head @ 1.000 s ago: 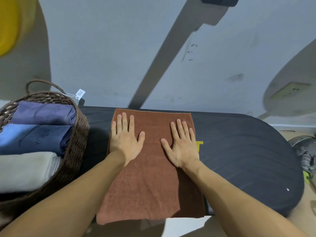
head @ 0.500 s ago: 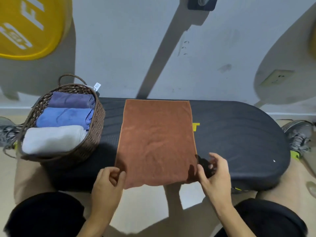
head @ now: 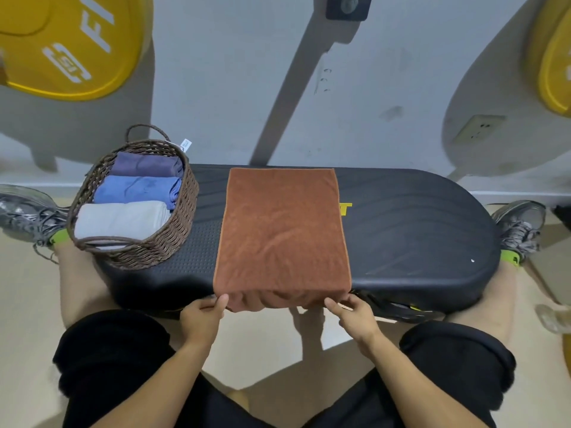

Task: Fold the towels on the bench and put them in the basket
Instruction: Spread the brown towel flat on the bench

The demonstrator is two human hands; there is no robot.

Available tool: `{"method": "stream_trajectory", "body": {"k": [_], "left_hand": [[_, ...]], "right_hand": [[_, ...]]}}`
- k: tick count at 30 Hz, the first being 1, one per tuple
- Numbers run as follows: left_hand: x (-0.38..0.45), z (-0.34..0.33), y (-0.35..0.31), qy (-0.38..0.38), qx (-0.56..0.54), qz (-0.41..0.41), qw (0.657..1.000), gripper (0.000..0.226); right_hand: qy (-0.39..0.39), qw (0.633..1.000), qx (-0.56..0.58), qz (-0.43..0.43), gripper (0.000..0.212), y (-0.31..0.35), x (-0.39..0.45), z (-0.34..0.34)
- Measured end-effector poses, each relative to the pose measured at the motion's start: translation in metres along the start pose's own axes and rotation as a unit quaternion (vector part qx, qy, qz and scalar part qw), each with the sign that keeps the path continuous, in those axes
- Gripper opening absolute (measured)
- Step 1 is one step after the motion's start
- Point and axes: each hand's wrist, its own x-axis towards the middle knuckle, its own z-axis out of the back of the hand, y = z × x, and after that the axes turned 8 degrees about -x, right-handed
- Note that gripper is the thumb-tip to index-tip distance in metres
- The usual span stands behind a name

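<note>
I pinch the near corners of the brown towel (head: 282,233) with my left hand (head: 202,318) and right hand (head: 355,316) at the bench's (head: 411,230) near edge; an uneven lift could skew the fold, and the basket (head: 182,211) on the bench's left end already looks full.

A gym: yellow weight plates (head: 66,41) hang against the grey wall (head: 231,81), and a black padded workout table (head: 417,230) stands below.
</note>
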Motion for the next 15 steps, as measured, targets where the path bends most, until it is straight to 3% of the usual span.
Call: {"method": "stream_trajectory", "body": {"k": [3,8,11,15], "left_hand": [[-0.001,-0.006,0.004,-0.006,-0.042,-0.007,0.999,0.013],[0.005,-0.01,0.011,-0.032,-0.057,-0.011,0.998,0.016],[0.01,-0.009,0.015,-0.01,-0.079,-0.011,0.997,0.023],[0.017,0.0,0.018,0.023,-0.067,0.003,0.998,0.017]], "right_hand": [[-0.032,0.999,-0.036,-0.002,0.025,-0.002,0.002,0.0],[0.015,0.999,-0.019,-0.047,0.021,-0.006,0.003,0.012],[0.032,0.998,0.0,-0.052,0.025,-0.004,-0.002,0.019],[0.036,0.998,-0.019,-0.052,0.024,0.006,-0.012,0.025]]}}
